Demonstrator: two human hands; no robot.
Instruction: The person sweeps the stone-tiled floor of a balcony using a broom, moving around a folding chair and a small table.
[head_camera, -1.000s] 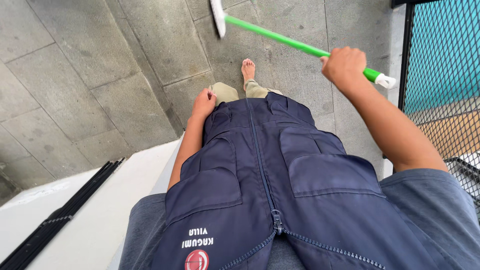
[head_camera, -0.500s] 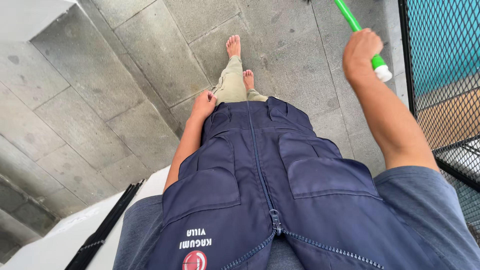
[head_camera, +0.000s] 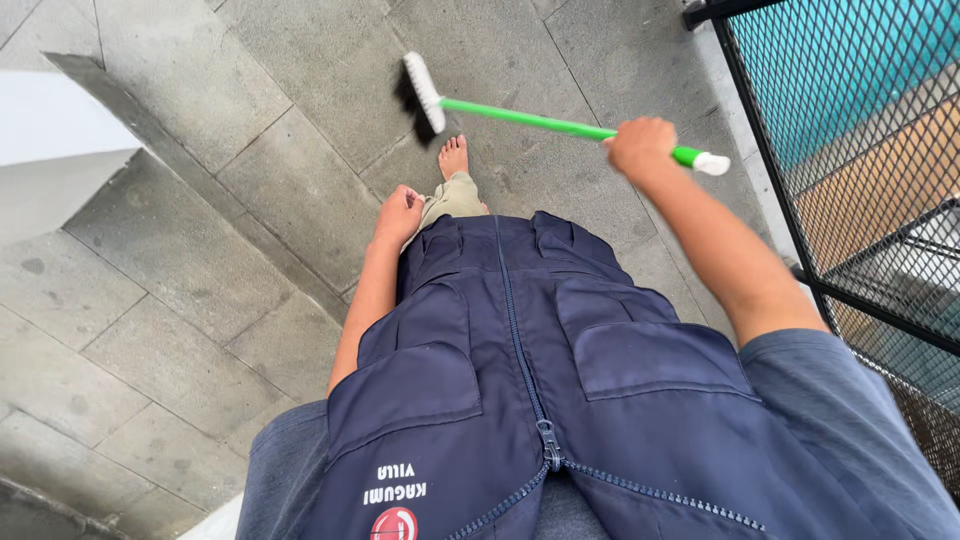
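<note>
Glossy, probably plastic green broom handle (head_camera: 540, 122) (white bristles), matt rough stone paving (head_camera: 250, 200), black metal mesh fence (head_camera: 860, 130).

Soft even daylight, faint shadows, wide-angle edge distortion.

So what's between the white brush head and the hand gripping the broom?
In the head view, only the green handle runs from the brush head to the right hand; bare grey paving lies beneath it.

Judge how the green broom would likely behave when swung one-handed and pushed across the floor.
Probably light: the right hand alone holds the broom near its handle end. The thin handle looks straight, so likely stiff. Its bristles may flex against the floor.
</note>
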